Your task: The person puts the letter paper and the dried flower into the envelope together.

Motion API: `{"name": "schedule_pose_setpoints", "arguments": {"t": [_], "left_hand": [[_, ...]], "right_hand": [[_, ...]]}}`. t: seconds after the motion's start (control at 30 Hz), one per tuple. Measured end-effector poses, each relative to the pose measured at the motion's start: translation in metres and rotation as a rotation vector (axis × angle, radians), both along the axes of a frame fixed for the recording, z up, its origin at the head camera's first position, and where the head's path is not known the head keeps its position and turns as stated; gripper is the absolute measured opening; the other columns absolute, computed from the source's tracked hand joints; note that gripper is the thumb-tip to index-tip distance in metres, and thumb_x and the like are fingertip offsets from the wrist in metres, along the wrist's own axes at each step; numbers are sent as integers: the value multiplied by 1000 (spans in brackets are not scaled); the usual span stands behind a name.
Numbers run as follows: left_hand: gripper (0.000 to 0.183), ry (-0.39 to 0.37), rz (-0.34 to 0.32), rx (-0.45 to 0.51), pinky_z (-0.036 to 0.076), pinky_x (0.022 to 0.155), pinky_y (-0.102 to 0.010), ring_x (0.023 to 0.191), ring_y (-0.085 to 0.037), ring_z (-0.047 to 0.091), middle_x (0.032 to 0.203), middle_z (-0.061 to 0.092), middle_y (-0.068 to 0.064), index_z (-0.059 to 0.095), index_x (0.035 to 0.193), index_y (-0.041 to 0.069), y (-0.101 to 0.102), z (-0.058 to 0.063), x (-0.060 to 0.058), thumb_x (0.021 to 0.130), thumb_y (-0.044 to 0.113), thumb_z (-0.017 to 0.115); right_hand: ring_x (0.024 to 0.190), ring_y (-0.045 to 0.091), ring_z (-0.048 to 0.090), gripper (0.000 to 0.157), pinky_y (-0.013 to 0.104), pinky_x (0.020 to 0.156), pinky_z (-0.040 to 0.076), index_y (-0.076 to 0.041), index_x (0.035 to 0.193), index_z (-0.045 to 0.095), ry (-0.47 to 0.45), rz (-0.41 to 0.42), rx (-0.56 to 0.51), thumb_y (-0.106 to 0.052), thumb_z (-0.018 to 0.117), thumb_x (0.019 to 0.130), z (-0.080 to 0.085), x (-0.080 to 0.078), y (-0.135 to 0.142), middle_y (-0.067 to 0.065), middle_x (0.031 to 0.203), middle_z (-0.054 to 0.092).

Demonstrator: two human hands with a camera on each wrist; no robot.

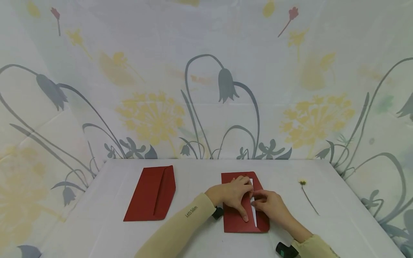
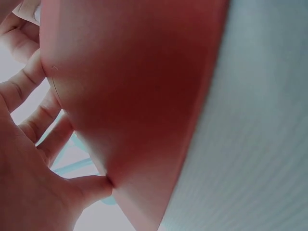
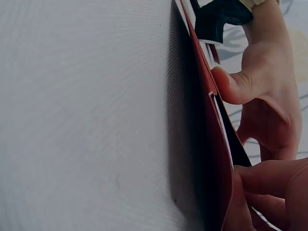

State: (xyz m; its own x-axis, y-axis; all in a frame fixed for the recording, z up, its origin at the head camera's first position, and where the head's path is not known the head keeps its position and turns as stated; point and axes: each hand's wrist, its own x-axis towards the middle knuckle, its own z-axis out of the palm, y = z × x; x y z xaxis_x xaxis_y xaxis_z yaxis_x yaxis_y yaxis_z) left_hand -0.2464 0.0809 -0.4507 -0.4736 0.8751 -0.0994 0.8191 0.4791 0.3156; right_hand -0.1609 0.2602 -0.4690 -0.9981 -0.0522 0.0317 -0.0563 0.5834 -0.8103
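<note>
A red envelope (image 1: 233, 225) lies on the white table with its flap folded out to the right. The edge of a white card (image 1: 254, 215) shows at its mouth; the rest is hidden inside. My left hand (image 1: 233, 195) rests across the envelope's front, fingers spread and thumb pointing toward me, pressing it. In the left wrist view those fingertips touch the red paper (image 2: 139, 86). My right hand (image 1: 272, 208) is at the mouth, thumb and fingers pinching the card's edge. The right wrist view shows the card as a thin white strip (image 3: 224, 130) inside the slightly gaping envelope.
A second red envelope (image 1: 145, 195) lies to the left, its flap side facing right. To the right lies a small yellow flower (image 1: 302, 182) on a thin stem. A flower-printed cloth (image 1: 206, 118) hangs behind the table. Dark wrist cameras sit at both wrists.
</note>
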Motion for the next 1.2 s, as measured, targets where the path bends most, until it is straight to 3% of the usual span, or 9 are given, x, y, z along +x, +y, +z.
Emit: {"name": "schedule_pose_setpoints", "arguments": {"t": [0.3, 0.4, 0.67, 0.97, 1.2], "left_hand": [[63, 11, -3, -2, 32, 112, -45, 121, -6, 36, 116, 41, 12, 51, 100, 26, -2, 1, 1, 64, 65, 84], [63, 13, -3, -4, 32, 113, -46, 121, -6, 36, 117, 41, 12, 51, 100, 27, -2, 1, 2, 64, 65, 84], [61, 0, 7, 13, 31, 113, -46, 122, -6, 35, 116, 41, 12, 51, 100, 27, -3, 2, 2, 64, 63, 86], [62, -22, 18, 19, 29, 115, -46, 124, -6, 35, 115, 40, 12, 51, 100, 27, -3, 3, 1, 64, 63, 86], [63, -21, 20, 15, 28, 115, -45, 121, -6, 36, 113, 39, 12, 50, 100, 26, -3, 1, 0, 64, 63, 86]], "right_hand": [[85, 18, 71, 26, 27, 69, 56, -1, 109, 70, -3, -35, -23, -5, 76, 84, -2, 3, -2, 8, 100, 72], [84, 18, 71, 29, 28, 69, 58, 2, 112, 69, -22, -43, -83, -5, 75, 85, -4, 4, 0, 10, 99, 72], [97, 23, 69, 38, 30, 78, 57, 10, 122, 61, -87, 28, -300, -6, 71, 90, -4, 5, 9, 20, 111, 69], [111, 26, 65, 41, 31, 84, 56, 6, 129, 57, -110, 26, -395, -10, 69, 93, -8, 5, 12, 23, 126, 62], [121, 30, 59, 49, 25, 90, 52, 6, 137, 51, -110, 116, -402, -15, 68, 96, -7, 7, 13, 24, 134, 57]]}}
